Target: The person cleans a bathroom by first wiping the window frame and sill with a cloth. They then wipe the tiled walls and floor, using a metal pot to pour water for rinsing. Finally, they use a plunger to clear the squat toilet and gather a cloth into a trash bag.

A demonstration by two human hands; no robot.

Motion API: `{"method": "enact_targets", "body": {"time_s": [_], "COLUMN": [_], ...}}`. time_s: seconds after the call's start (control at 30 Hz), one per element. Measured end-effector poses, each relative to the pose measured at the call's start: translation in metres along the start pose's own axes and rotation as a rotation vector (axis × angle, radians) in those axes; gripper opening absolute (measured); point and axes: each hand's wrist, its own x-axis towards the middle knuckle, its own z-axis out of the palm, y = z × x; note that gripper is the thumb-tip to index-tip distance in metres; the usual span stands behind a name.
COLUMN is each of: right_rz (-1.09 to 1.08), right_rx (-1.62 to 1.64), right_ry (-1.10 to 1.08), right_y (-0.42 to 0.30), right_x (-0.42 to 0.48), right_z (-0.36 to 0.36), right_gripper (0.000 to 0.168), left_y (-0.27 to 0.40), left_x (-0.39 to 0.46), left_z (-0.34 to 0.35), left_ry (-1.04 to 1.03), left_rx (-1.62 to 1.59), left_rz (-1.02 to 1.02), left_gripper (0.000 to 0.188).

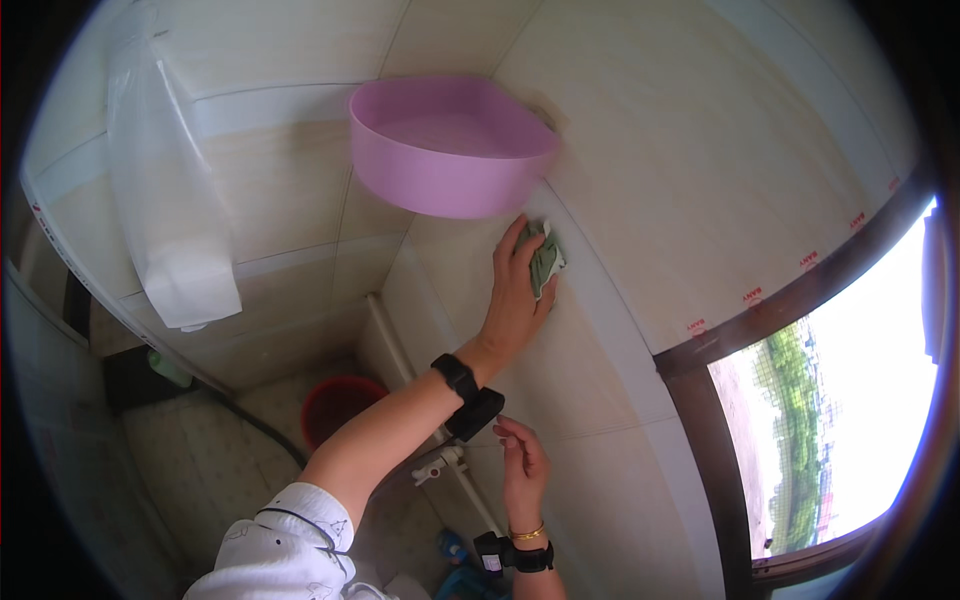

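My left hand (pixel 517 289) presses a crumpled green and white cloth (pixel 545 259) against the tile-patterned wall (pixel 480 259). Just above its fingertips, a pink plastic corner shelf (pixel 450 180) is fixed where two walls meet. A black strap with a small black box circles my left wrist. Lower down, my right hand (pixel 525 457) hovers by the wall with its fingers loosely curled and nothing visible in them. That wrist carries a gold-coloured bracelet and another black strap.
A clear plastic bag (pixel 169 187) with white contents hangs at left. Below are a red bucket (pixel 337 409), a wall pipe with a white-handled tap (pixel 431 471), a dark hose (pixel 259 427) and a green bottle (pixel 169 369). A brown-framed window (pixel 701 465) is at right.
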Motion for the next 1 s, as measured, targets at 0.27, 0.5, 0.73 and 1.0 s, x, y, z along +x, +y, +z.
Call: {"method": "enact_targets", "body": {"time_s": [0.27, 0.5, 0.73, 1.0], "right_rz": [0.090, 0.140, 0.167, 0.240], "right_rx": [-0.068, -0.125, -0.114, -0.114], "right_ry": [-0.012, -0.057, -0.016, -0.059], "right_y": [0.027, 0.043, 0.036, 0.054], "right_x": [-0.027, -0.058, -0.062, -0.074], "right_z": [-0.002, -0.029, -0.031, -0.017], "right_gripper": [0.018, 0.017, 0.018, 0.018], "left_y": [-0.069, -0.081, 0.004, -0.026], "left_x": [-0.079, -0.129, -0.045, -0.190], "left_z": [-0.009, 0.000, 0.014, 0.013], "left_ry": [0.116, 0.172, 0.161, -0.034], "left_rx": [0.037, 0.233, 0.018, 0.076], "left_rz": [-0.285, -0.431, -0.109, -0.352], "left_gripper": [0.053, 0.053, 0.052, 0.058]}}
